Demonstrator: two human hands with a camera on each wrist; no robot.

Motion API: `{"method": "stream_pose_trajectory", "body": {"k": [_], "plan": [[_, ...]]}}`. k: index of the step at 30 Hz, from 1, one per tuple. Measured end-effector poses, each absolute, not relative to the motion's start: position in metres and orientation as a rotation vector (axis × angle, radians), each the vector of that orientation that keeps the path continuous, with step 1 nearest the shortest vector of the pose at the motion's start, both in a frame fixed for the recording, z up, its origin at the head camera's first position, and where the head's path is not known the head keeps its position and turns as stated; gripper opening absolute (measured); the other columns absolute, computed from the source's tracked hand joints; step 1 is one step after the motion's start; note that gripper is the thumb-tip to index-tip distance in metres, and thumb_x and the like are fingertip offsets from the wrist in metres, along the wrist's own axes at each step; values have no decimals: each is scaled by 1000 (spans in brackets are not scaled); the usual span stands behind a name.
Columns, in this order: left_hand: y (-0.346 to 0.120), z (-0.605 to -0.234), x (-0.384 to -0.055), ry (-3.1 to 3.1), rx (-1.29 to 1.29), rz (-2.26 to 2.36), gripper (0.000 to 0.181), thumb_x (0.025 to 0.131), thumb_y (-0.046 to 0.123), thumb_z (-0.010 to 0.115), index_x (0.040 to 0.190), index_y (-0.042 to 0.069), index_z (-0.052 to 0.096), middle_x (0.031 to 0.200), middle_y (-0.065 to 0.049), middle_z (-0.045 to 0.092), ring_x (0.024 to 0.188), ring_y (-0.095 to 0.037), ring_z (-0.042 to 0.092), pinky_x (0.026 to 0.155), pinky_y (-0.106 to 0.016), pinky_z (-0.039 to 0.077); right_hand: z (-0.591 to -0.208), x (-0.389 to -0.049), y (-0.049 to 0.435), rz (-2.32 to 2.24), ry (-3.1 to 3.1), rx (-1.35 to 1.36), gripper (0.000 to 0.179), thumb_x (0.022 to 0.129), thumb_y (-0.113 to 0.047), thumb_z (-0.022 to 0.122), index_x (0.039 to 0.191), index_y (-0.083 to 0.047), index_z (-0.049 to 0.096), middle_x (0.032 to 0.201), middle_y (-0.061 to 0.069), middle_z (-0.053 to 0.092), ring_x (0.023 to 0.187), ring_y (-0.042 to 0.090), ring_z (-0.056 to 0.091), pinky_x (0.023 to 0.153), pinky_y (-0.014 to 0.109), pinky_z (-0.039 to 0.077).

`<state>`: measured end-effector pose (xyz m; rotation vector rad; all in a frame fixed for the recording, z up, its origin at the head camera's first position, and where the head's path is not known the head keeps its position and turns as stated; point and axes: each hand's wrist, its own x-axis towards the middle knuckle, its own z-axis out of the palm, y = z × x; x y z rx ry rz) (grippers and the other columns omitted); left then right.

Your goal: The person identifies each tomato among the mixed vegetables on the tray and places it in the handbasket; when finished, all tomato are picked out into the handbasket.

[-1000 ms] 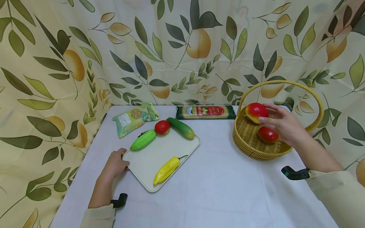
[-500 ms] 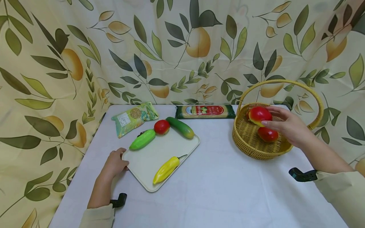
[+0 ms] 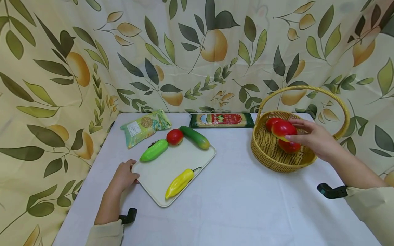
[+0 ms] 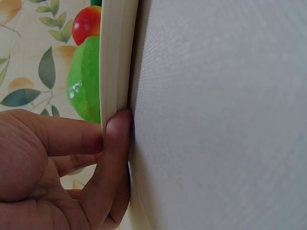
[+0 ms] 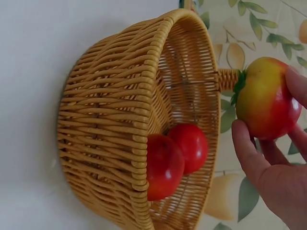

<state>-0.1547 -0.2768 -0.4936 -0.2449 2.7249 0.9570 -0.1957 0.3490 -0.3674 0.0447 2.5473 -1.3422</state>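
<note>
Red-yellow tomato (image 3: 282, 130) is pinched in right hand (image 3: 314, 138), basket (image 3: 263, 157) below that hand; tray (image 3: 163, 171) edge is gripped by left hand (image 3: 123, 176). Tomato judged light, stiff, slick-skinned; best held round its girth, green calyx (image 5: 238, 87) avoided.

Looks like a makeshift staged corner tbh, can't really tell if it's in a home or a lab: leaf-and-fruit print fabric (image 3: 200, 82) hangs behind and beside a white cloth-covered surface (image 3: 240, 194).
</note>
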Motion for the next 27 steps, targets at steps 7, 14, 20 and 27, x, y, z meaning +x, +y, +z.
{"method": "stream_pose_trajectory", "body": {"k": [7,14,20,27], "plan": [[-276,-492,-155,2717,-256,960,58,86,3,64,140,-9,46,123,-33,50,104,-41,51,88,-53,46,-368,-192,352,-1295,2554,5,81,94,-29,71,156,-4,26,154,29,26,136,52,25,78,26,53],[-275,-491,-154,2713,-259,964,58,86,2,64,140,-10,45,122,-33,50,102,-41,51,87,-53,46,-370,-192,354,-1233,2556,-15,81,93,-25,72,155,-1,26,151,33,27,134,54,27,77,26,52],[-276,-490,-154,2710,-256,967,58,87,3,64,140,-10,45,121,-32,51,102,-40,52,87,-52,47,-374,-195,358,-1191,2560,-32,79,93,-26,73,154,-1,29,150,33,28,133,54,28,77,27,52],[-276,-489,-155,2708,-246,972,58,86,2,64,140,-10,45,120,-33,50,100,-40,52,85,-51,47,-378,-196,361,-1121,2587,-36,79,91,-28,75,152,-1,32,148,33,30,129,54,31,77,30,52]]}}
